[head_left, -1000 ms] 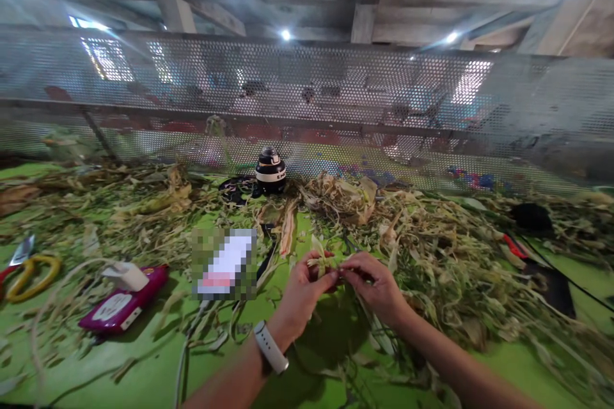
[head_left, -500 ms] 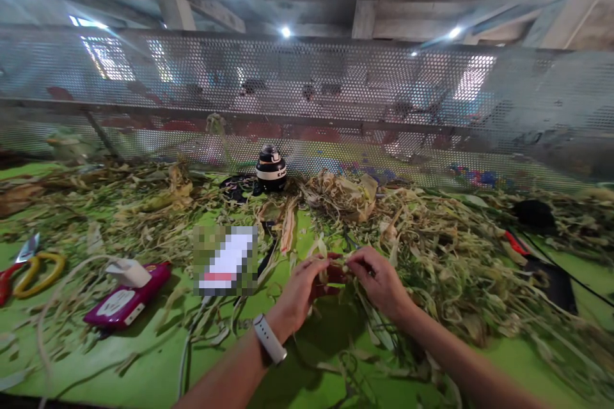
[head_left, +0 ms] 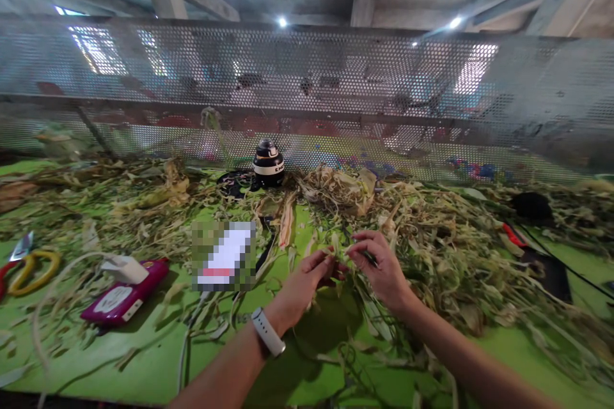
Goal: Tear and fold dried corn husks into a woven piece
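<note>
Handwork on the pale-green leaf pc (head_left: pixel 335 244) looks midway, imo: it's up in the fingers, being picked at, w/ no clear sign of a finished end. Left to do, as far as one can judge: this pc, & prob. lots more, since the withered leaf heap (head_left: pixel 451 249) on the R & the leaf litter (head_left: pixel 139 204) on the far L lie loose & tangled. L hand's (head_left: pixel 301 284) grip is closed on the pc, pinching its lower part; R hand (head_left: pixel 384 275) is just beside, thumb & index slightly parted (can't tell if a thin strand sits btwn them). The pc is above the tabletop (head_left: pixel 158 370), near centre, right of the phone (head_left: pixel 228 252) & on the near side of the black jar (head_left: pixel 268 166). Its visible tip points up & far, so long axis is approx. upright, leaning far; lower end's hidden by the L fingers, so exact tilt n/a.
</note>
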Action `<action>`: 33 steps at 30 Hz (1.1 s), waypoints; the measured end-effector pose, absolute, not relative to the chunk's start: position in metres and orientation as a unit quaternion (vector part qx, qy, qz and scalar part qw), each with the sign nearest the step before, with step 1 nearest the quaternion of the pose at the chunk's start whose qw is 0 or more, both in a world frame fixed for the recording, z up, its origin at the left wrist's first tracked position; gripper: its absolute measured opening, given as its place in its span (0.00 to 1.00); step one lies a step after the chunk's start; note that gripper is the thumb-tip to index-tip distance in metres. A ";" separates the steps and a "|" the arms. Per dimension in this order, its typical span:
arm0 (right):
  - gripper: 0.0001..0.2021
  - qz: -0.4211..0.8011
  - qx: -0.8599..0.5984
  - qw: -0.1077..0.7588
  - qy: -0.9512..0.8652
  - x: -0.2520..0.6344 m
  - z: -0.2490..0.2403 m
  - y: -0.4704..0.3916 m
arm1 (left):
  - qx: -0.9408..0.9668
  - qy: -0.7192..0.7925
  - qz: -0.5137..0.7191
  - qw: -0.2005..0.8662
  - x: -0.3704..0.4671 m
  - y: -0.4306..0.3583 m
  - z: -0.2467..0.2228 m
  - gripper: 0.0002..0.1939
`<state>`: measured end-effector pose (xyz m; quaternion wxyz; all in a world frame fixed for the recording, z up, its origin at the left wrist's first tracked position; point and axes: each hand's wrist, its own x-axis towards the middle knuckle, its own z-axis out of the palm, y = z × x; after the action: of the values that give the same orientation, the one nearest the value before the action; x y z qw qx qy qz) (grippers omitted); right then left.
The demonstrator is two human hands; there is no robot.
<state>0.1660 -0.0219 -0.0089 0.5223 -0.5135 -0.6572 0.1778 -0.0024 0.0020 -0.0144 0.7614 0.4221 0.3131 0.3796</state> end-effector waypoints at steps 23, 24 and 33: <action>0.12 0.248 -0.545 0.559 -0.574 0.154 -0.012 -0.029 | 0.354 0.262 0.404 0.802 0.006 -0.009 -0.016 0.11; 0.12 0.249 -0.545 0.563 -0.569 0.154 -0.012 -0.029 | 0.355 0.258 0.405 0.802 0.006 -0.008 -0.017 0.11; 0.11 0.243 -0.538 0.580 -0.562 0.160 -0.015 -0.026 | 0.357 0.306 0.379 0.797 0.004 -0.009 -0.014 0.14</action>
<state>0.1603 -0.0256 -0.0152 0.5800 -0.5375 -0.5619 0.2428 0.0037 -0.0094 -0.0137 0.7972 0.3568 0.3058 0.3791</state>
